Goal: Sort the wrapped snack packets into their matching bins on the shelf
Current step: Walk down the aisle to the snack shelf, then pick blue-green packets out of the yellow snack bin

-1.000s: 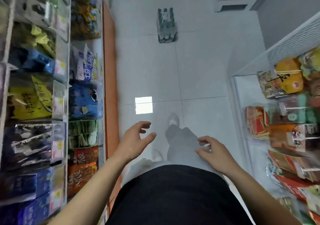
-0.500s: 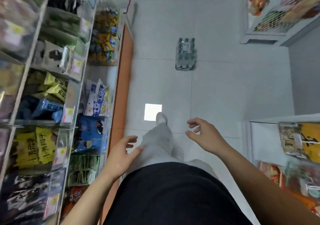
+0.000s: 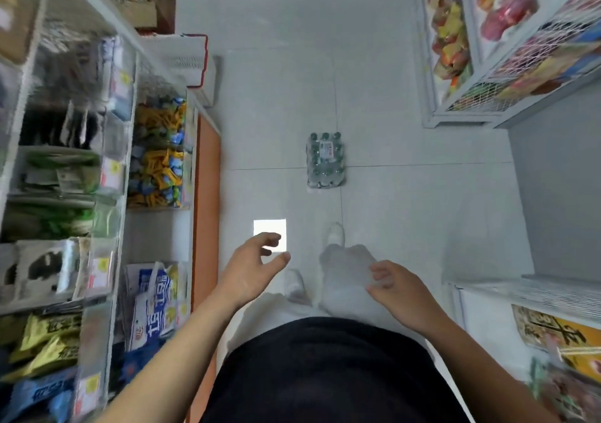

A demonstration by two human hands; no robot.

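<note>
i see the view has slid on down the aisle; left hand [image 3: 252,269] and right hand [image 3: 395,287] hang loosely curled, empty, so i judge no snack packet is picked yet.

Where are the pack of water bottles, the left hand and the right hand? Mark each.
pack of water bottles [image 3: 325,160], head view, middle of its wrapped top.
left hand [image 3: 250,269], head view, back of the hand.
right hand [image 3: 396,289], head view, back of the hand.

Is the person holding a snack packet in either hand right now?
No, the left hand and right hand are both empty, fingers loosely curled.
</note>
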